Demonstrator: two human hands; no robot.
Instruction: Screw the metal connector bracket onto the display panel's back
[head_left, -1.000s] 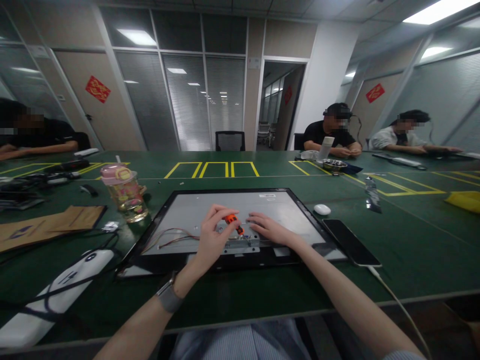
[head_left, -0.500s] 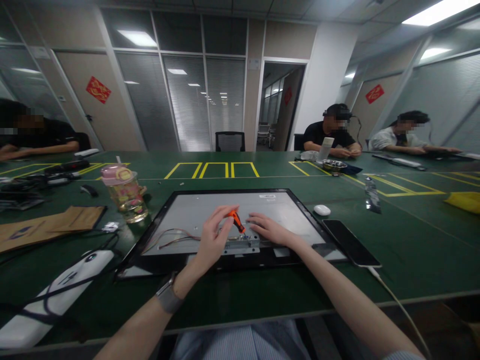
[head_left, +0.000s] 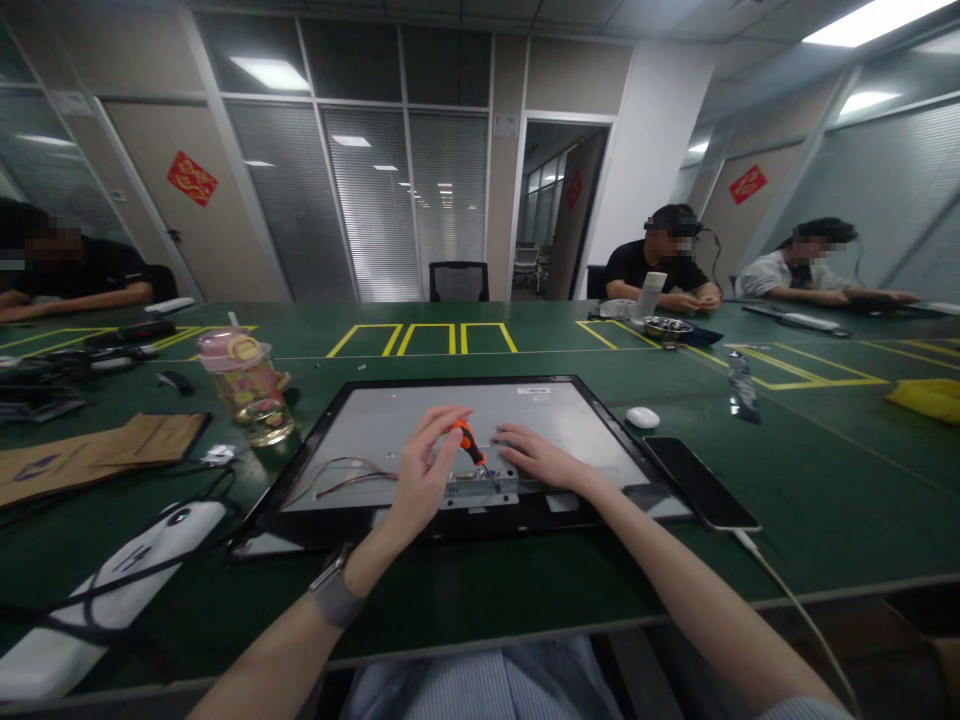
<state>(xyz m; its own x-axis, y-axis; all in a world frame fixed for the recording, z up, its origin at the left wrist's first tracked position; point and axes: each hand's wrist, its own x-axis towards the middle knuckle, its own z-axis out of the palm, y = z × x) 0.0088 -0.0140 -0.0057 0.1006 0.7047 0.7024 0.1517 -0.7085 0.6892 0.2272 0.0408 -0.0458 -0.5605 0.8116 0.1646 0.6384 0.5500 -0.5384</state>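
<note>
My left hand [head_left: 427, 462], with a watch on the wrist, is closed round the handle of an orange and black screwdriver [head_left: 471, 443]. The screwdriver tilts, its tip down at a metal bracket [head_left: 484, 487] on the back of a flat display panel [head_left: 442, 410]. Whether the tip sits in a screw is too small to tell. My right hand [head_left: 541, 455] lies flat on the panel just right of the bracket, fingers stretched towards the screwdriver. Thin coloured wires [head_left: 341, 478] run across the panel's left part.
A pink-lidded bottle [head_left: 251, 385], a brown paper bag [head_left: 97, 455] and a white device [head_left: 112, 600] with black cables are on the left. Right of the panel lie a phone [head_left: 701, 482] on a cable and a white case [head_left: 643, 417]. Several people sit across the green table [head_left: 825, 480].
The view has shifted very slightly. Both hands and the screwdriver stay at the same place on the panel, with hardly any visible movement.
</note>
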